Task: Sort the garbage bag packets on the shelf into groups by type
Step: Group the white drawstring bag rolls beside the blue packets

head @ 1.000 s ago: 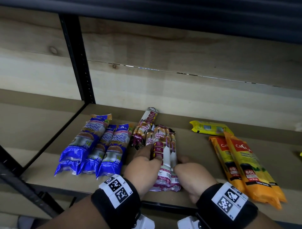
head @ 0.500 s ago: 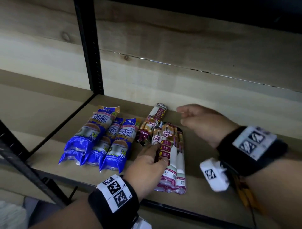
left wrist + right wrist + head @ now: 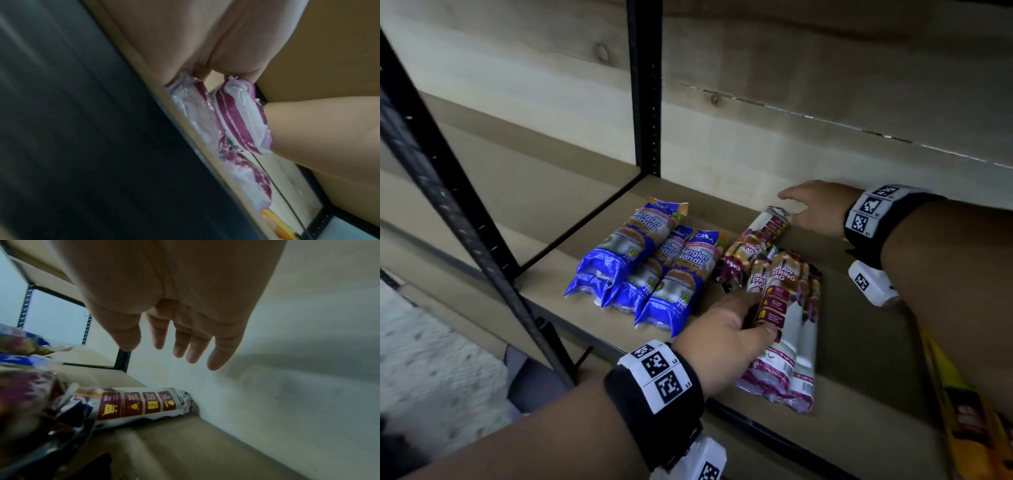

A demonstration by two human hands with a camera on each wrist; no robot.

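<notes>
Three maroon draw-string packets [image 3: 787,329] lie side by side on the wooden shelf [image 3: 859,342], their long sides touching, near its front edge. The left hand [image 3: 726,329] holds them from the left — thumb on top of the printed face, fingers curled against the bundle's side; the left wrist view shows the fingers [image 3: 185,48] ending at the crimped ends of two packets.

One more maroon packet [image 3: 756,246] lies tilted behind them, its far end close to the back wall [image 3: 756,144] and its near end touching the bundle. The right hand [image 3: 818,209] hovers just beside that far end, fingers [image 3: 197,344] spread and relaxed, gripping nothing; the right wrist view shows a clear gap between fingertips and packet.

Left of the maroon group — just beside it — three blue singlet-handle packets [image 3: 647,267] lie overlapping in a slanted row. At the right edge, orange and yellow packets [image 3: 969,418] show partly under the right forearm. A black upright post [image 3: 647,85] stands at the shelf's back left corner.
</notes>
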